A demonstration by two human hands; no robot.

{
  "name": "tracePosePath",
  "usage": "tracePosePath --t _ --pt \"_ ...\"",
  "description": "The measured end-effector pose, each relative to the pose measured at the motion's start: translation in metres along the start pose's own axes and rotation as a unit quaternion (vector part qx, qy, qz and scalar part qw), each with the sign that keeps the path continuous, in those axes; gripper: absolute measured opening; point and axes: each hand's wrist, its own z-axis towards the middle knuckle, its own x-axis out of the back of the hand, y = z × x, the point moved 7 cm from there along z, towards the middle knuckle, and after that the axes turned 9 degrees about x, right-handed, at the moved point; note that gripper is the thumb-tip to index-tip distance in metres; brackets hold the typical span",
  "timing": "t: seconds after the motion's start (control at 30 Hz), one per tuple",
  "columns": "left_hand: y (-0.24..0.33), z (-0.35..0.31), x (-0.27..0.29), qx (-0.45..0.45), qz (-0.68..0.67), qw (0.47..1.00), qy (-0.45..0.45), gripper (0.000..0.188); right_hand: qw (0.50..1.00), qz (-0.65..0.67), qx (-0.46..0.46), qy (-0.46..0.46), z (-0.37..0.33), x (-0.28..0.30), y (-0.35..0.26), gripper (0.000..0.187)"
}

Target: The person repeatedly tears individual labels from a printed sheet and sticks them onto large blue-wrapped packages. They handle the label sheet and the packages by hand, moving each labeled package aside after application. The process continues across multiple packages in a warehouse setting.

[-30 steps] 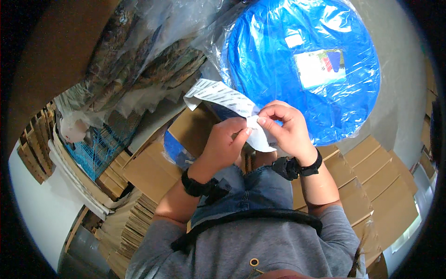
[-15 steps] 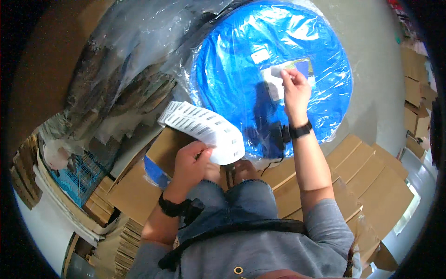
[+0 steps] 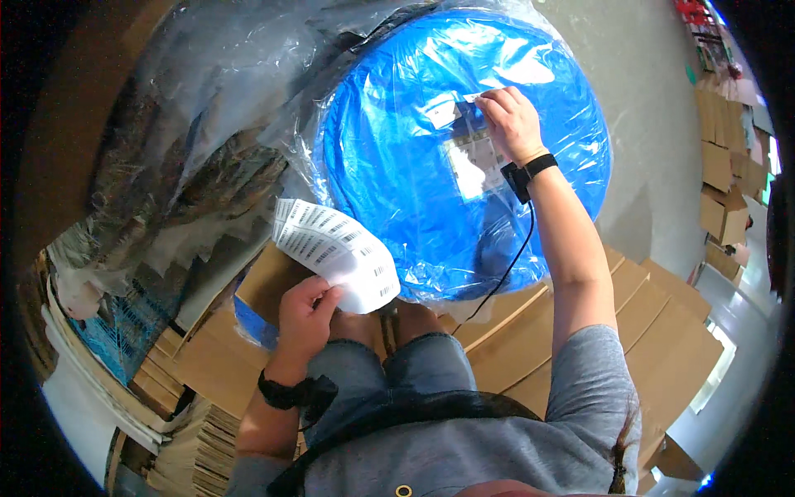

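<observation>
My left hand (image 3: 305, 319) pinches the near end of a strip of white barcode labels (image 3: 344, 253), which curls up and away to the left. Beyond it lies a large round blue package (image 3: 389, 174) in clear plastic wrap. Over the package's upper middle, my right hand (image 3: 513, 124) has its fingers pinched together on a small white label (image 3: 472, 98), mostly covered by the fingertips. Just left of those fingers, another white sticker (image 3: 441, 114) is on the wrap. A printed card (image 3: 472, 166) shows through the plastic below my right hand.
Crumpled clear plastic (image 3: 240, 83) covers bundled goods at the left. Flat brown cartons (image 3: 596, 331) lie to my right, and an open cardboard box (image 3: 269, 286) stands beside my left hand. Stacked boxes (image 3: 719, 166) line the far right, past the grey floor (image 3: 633, 149).
My right hand has moved up the package with the label, from over the printed card to beside the white sticker. The view has shifted, and my left hand still holds the strip.
</observation>
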Motion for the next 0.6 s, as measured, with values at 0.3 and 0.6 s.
tracePosePath --t 0.3,0.6 --pt "-0.013 0.003 -0.002 -0.001 -0.033 0.999 0.006 0.009 0.999 0.011 0.028 -0.020 -0.003 -0.015 0.001 0.021" --pt "-0.008 0.004 -0.005 0.004 -0.015 1.000 0.006 0.009 0.999 0.007 0.034 -0.038 -0.008 -0.021 0.005 0.026"
